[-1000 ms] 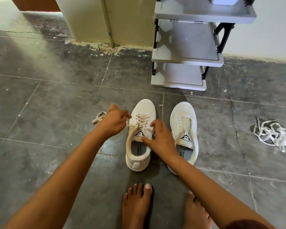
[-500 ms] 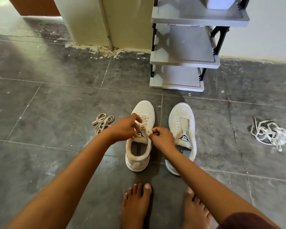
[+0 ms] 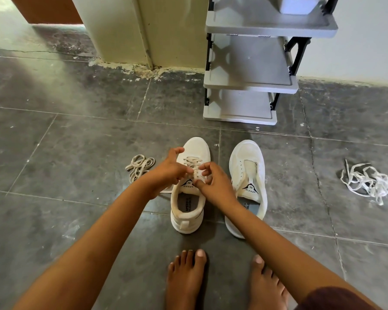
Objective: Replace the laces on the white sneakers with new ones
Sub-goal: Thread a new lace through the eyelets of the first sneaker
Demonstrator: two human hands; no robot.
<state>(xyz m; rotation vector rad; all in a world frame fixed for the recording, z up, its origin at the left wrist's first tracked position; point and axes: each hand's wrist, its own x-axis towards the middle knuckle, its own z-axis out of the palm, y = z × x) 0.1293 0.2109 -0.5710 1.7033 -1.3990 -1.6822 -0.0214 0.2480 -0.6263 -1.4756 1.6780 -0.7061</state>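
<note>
left hand [image 3: 168,173], right hand [image 3: 214,186] pinching sneaker [image 3: 188,220] lace [image 3: 192,162]

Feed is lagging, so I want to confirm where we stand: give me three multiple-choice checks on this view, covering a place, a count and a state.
1. Where does the loose bundle of flat beige lace lie?
A. On the dark floor tile left of the sneakers
B. On a rack shelf
C. Inside a sneaker

2. How many of the white mesh sneakers have a lace threaded?
A. None
B. One
C. Both

3. What are the hands doing?
A. Both lie flat on the floor
B. Both pinch the threaded beige lace
C. One lifts a sneaker

Answers:
1 A: the bundle rests on the tile beside the left sneaker.
2 B: the left sneaker is laced, while the right sneaker shows bare eyelets.
3 B: the left hand and right hand meet over the lacing, fingertips curled on it.
</note>
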